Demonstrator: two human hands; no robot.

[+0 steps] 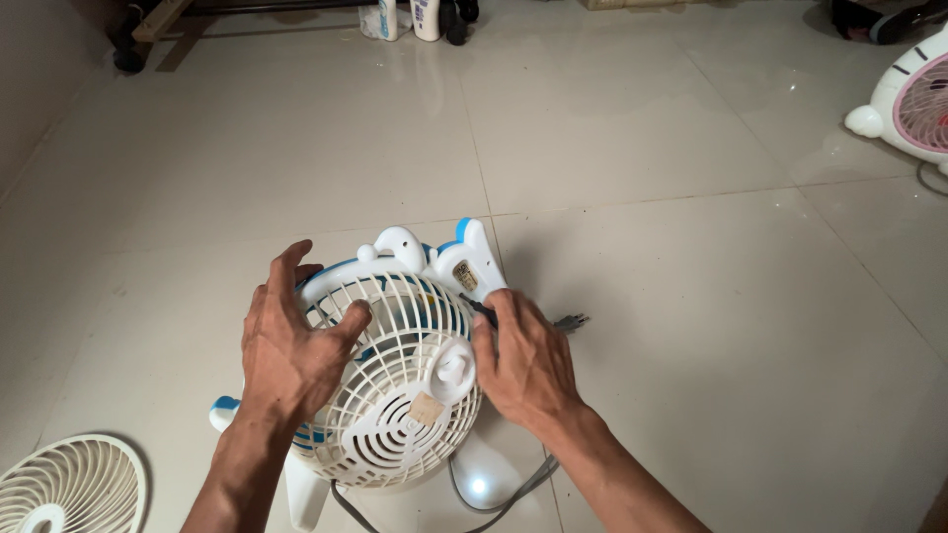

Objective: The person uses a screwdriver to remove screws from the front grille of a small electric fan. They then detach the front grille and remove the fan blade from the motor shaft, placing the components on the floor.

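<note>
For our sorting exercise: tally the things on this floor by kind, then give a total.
Small fans: 2, the white-and-blue fan under both hands and a pink-and-white fan at far right
Loose fan grilles: 1
White bottles: 2
Power plugs: 1
Total: 6

The left hand (296, 345) covers the left rim of the white and blue fan (395, 395), and the right hand (523, 360) hides all but the dark tip of a slim tool (477, 309); its kind cannot be told. The fan's grey cord (513, 498) runs off the bottom edge. A loose white grille (69, 489) is cut by the lower left corner, a pink and white fan (913, 99) by the right edge. The bottles (410, 18) at the top edge lose their upper parts.
</note>
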